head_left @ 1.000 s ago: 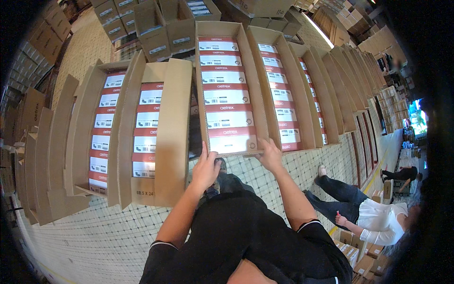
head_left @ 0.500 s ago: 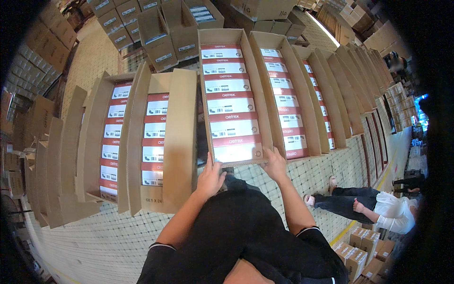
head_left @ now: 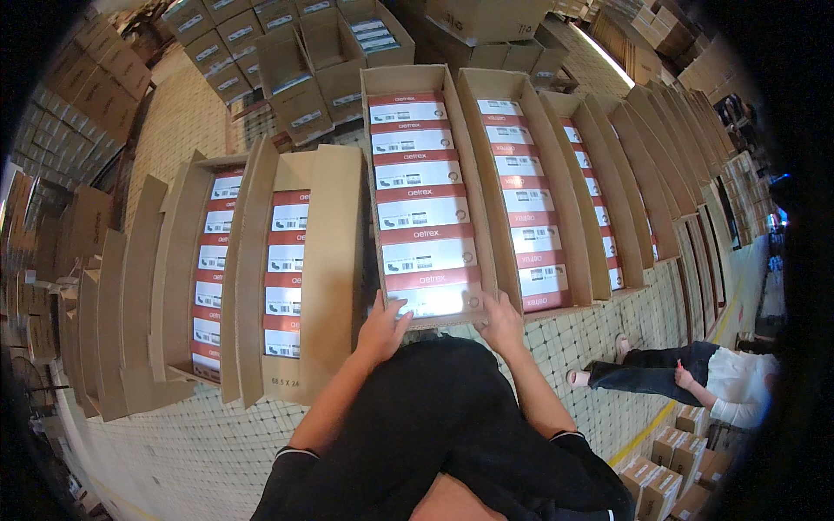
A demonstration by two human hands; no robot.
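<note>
In front of me is a long open cardboard carton point(head_left: 406, 81), set between other cartons and reaching nearer the top of the view than those at left. A single row of red and white shoeboxes point(head_left: 421, 174) fills it, labelled ends up. My left hand point(head_left: 379, 332) grips its near left corner, thumb over the edge by the nearest shoebox. At the near right corner my right hand point(head_left: 503, 327) is closed round the wall. The fingertips under the carton are hidden. Close on the left stands a carton with a raised flap point(head_left: 334, 260); on the right is another filled carton point(head_left: 578, 252).
More open cartons point(head_left: 673, 165) line up to the right, and others point(head_left: 130, 330) to the left. Stacked cartons point(head_left: 300, 113) stand beyond. A person in a white top point(head_left: 734, 378) is on the tiled floor point(head_left: 599, 334) at right, near small stacked boxes point(head_left: 660, 486).
The whole scene sits slightly lower in the view. Both hands keep hold of the same near corners, with the left thumb a little farther over the edge.
</note>
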